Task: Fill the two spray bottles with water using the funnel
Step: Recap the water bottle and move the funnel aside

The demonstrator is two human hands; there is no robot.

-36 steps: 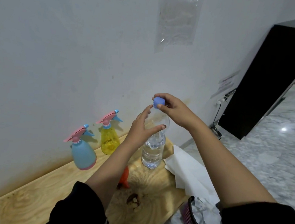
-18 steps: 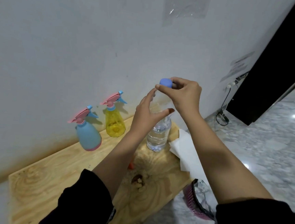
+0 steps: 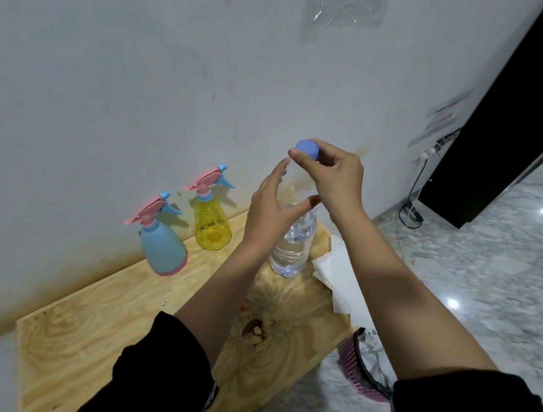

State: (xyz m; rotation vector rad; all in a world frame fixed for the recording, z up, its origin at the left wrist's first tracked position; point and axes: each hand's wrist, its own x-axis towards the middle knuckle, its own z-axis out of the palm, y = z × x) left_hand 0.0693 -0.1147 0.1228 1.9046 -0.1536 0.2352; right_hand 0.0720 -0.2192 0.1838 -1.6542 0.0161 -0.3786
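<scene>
Near the table's (image 3: 89,321) right edge, close to the wall, stands the water bottle (image 3: 292,250), upright and perhaps half full. My right hand (image 3: 335,178) pinches its blue cap (image 3: 307,148) between thumb and fingertips; I cannot tell whether the cap sits on the thread or is already free. My left hand (image 3: 270,205) spans the bottle's shoulder, thumb in front and fingers nearly straight behind, in a loose steadying hold.

I judge the clear, ribbed plastic thin and soft. If I squeeze it with the cap off, water will jump out, so I would hold it lightly and low on the ribs, where the water gives it body.

Along the back edge, against the wall, the blue spray bottle (image 3: 163,249) and the yellow spray bottle (image 3: 212,230) wait just beside each other, trigger heads on. They look light and easy to tip. A sliver of orange (image 3: 244,306) at my left forearm may be the funnel; too little shows.
</scene>
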